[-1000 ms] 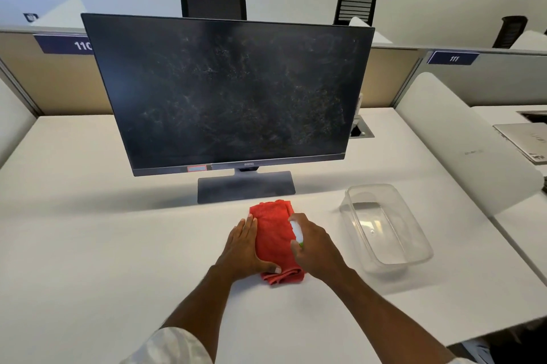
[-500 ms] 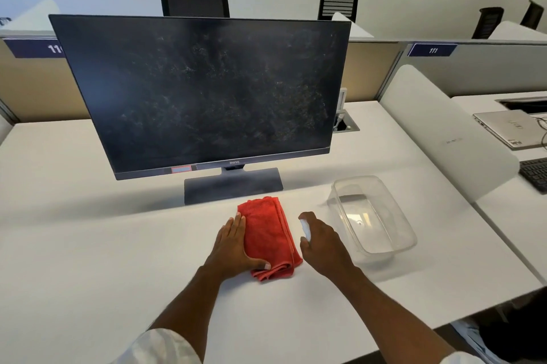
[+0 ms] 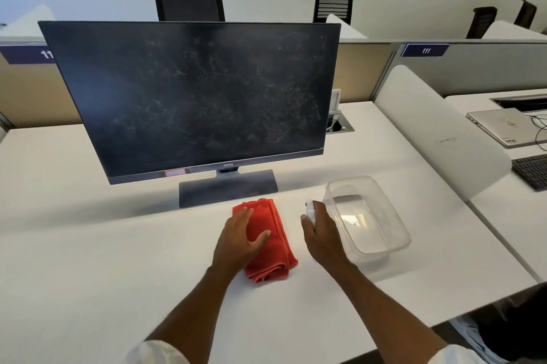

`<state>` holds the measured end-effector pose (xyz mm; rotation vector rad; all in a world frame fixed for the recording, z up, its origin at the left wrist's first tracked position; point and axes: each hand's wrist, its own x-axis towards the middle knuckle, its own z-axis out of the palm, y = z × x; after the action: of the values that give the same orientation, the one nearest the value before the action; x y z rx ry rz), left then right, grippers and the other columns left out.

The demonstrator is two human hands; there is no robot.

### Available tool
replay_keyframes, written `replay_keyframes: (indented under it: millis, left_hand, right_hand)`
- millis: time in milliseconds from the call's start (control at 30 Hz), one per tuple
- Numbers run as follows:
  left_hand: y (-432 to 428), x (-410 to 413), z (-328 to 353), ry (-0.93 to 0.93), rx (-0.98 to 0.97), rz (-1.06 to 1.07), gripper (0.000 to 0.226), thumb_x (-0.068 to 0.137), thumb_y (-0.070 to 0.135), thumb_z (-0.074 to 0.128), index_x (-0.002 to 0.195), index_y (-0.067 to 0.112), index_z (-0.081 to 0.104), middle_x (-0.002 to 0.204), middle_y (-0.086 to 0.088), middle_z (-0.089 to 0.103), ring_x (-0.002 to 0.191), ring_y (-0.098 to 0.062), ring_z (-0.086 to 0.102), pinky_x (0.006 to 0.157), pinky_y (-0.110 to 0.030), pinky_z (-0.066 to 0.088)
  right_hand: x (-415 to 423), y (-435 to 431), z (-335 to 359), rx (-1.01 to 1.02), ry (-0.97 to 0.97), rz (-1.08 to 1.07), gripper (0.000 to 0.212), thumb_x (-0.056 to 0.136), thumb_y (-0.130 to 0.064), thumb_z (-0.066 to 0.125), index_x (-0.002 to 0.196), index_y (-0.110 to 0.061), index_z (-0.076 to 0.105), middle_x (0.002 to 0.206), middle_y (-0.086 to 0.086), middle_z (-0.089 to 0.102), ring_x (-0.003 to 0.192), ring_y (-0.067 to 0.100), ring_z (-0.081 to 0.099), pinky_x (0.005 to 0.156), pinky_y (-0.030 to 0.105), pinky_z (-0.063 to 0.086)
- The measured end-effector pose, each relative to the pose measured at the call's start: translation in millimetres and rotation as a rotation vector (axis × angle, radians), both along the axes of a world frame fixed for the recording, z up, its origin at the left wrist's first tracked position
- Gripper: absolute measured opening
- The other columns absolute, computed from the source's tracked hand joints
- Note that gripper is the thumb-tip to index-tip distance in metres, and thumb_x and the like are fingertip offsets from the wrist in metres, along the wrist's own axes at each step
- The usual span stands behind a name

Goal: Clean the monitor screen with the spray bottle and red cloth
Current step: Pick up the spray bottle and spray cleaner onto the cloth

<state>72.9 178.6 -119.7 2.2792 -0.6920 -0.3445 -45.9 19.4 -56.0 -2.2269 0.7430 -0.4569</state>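
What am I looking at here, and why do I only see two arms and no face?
The camera sits on a person's head and looks forward and down, so only their arms show. No machine is involved. They sit at a white desk facing a dusty, smeared monitor. The left hand lies flat on a folded red cloth. The right hand has its grip closed around a small white spray bottle, of which only the top shows. Beside that hand stands an empty clear plastic tub. A laptop and keyboard lie on the next desk.
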Motion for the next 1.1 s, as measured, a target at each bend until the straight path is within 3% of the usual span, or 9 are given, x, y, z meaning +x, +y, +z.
replay_keyframes:
  millis: [67, 133, 267, 433, 500, 533, 600, 733, 1100]
  left_hand:
    - [-17.8, -3.1, 12.8, -0.010, -0.028, -0.055, 0.062, 0.086, 0.055, 0.059, 0.137, 0.022, 0.048, 0.143, 0.001, 0.051, 0.129, -0.020, 0.047, 0.107, -0.040, 0.041]
    - [-37.4, -9.4, 25.7, -0.020, -0.051, -0.135, 0.049, 0.086, 0.046, 0.062, 0.127, 0.021, 0.059, 0.131, 0.002, 0.061, 0.118, -0.016, 0.055, 0.101, -0.034, 0.045]
    - [-76.0, -30.9, 39.4, 0.021, -0.059, -0.299, 0.049, 0.085, 0.039, 0.068, 0.128, 0.017, 0.059, 0.126, 0.000, 0.064, 0.097, -0.010, 0.061, 0.082, -0.023, 0.048]
    - [-108.8, -56.4, 41.6, 0.113, -0.185, -0.262, 0.036, 0.082, 0.034, 0.072, 0.115, 0.022, 0.065, 0.114, 0.005, 0.068, 0.086, -0.008, 0.060, 0.078, -0.029, 0.052]
    - [-115.7, -62.8, 39.3, 0.151, -0.198, -0.254, 0.027, 0.082, 0.029, 0.072, 0.108, 0.023, 0.068, 0.109, 0.006, 0.071, 0.086, -0.010, 0.062, 0.079, -0.032, 0.053]
    - [-118.2, -65.2, 37.7, 0.166, -0.200, -0.251, 0.024, 0.082, 0.026, 0.071, 0.106, 0.023, 0.070, 0.107, 0.006, 0.071, 0.086, -0.010, 0.064, 0.079, -0.032, 0.053]
    - [-120.6, -69.0, 34.6, 0.168, -0.207, -0.241, 0.017, 0.083, 0.023, 0.070, 0.100, 0.023, 0.070, 0.102, 0.008, 0.073, 0.083, -0.009, 0.064, 0.075, -0.026, 0.052]
    - [-125.1, -76.8, 30.5, 0.131, -0.171, -0.240, 0.018, 0.082, 0.026, 0.070, 0.100, 0.025, 0.070, 0.101, 0.010, 0.072, 0.079, -0.004, 0.062, 0.065, -0.007, 0.039]
    - [-129.7, -84.5, 17.9, 0.108, -0.137, -0.226, 0.024, 0.084, 0.033, 0.069, 0.106, 0.022, 0.069, 0.103, 0.008, 0.072, 0.082, -0.006, 0.063, 0.072, -0.023, 0.049]
  right_hand:
    - [2.9, -4.0, 3.8, 0.019, -0.071, -0.033, 0.009, 0.099, -0.018, 0.050, 0.102, -0.011, 0.055, 0.081, -0.003, 0.059, 0.072, 0.011, 0.059, 0.063, 0.017, 0.041]
    - [3.7, -10.5, 7.2, 0.008, -0.108, -0.072, 0.010, 0.096, -0.015, 0.056, 0.087, -0.010, 0.057, 0.072, -0.005, 0.057, 0.064, 0.008, 0.053, 0.061, 0.020, 0.038]
    - [-1.0, -24.4, 12.1, -0.049, -0.092, -0.107, 0.013, 0.087, -0.012, 0.069, 0.096, -0.004, 0.070, 0.091, 0.006, 0.066, 0.085, 0.015, 0.058, 0.068, 0.014, 0.039]
    - [-15.5, -41.1, 18.4, -0.081, -0.032, -0.130, 0.014, 0.088, -0.016, 0.066, 0.097, -0.008, 0.074, 0.091, 0.005, 0.068, 0.081, 0.012, 0.056, 0.065, 0.002, 0.035]
    - [-21.8, -47.2, 19.4, -0.084, -0.010, -0.137, 0.014, 0.089, -0.015, 0.063, 0.095, -0.007, 0.073, 0.089, 0.007, 0.067, 0.080, 0.016, 0.057, 0.068, 0.009, 0.043]
    - [-24.4, -49.9, 19.1, -0.086, 0.005, -0.137, 0.013, 0.089, -0.014, 0.063, 0.093, -0.006, 0.072, 0.088, 0.009, 0.067, 0.081, 0.019, 0.059, 0.070, 0.020, 0.048]
    - [-29.2, -53.9, 18.0, -0.088, 0.041, -0.125, 0.012, 0.088, -0.013, 0.063, 0.092, -0.005, 0.072, 0.089, 0.011, 0.067, 0.084, 0.024, 0.061, 0.074, 0.031, 0.049]
    - [-37.5, -61.3, 15.0, -0.045, 0.109, -0.100, 0.012, 0.082, -0.014, 0.070, 0.089, -0.005, 0.071, 0.090, 0.009, 0.066, 0.084, 0.021, 0.061, 0.072, 0.026, 0.046]
    - [-45.1, -70.5, 9.8, 0.028, 0.161, -0.058, 0.007, 0.079, -0.008, 0.069, 0.085, -0.004, 0.068, 0.089, 0.008, 0.064, 0.079, 0.018, 0.058, 0.063, 0.014, 0.040]
